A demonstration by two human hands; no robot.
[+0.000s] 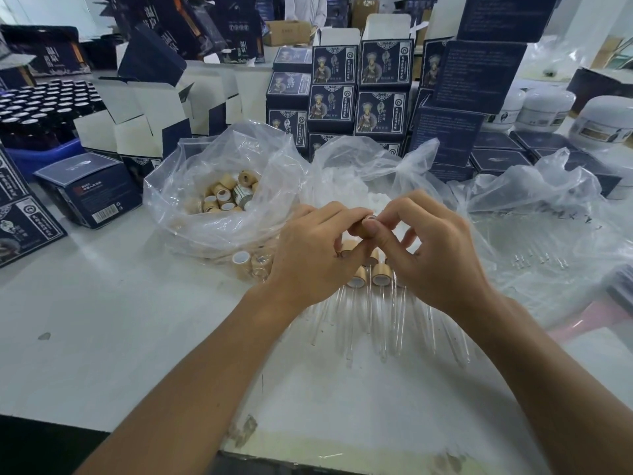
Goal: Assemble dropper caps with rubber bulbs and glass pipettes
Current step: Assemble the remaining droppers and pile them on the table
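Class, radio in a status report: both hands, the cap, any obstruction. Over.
Left hand and right hand both pinching one cap. Finished droppers lying under the hands. Nothing blocking. Over.

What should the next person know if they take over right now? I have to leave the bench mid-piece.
Left hand and right hand together pinch one wooden cap above the table.
Loose caps sit in the open bag at left; white bulbs in the middle bag.
Done: several assembled droppers lie under the hands, pipettes pointing toward you.
Left: finish the held cap, then work through the bag.
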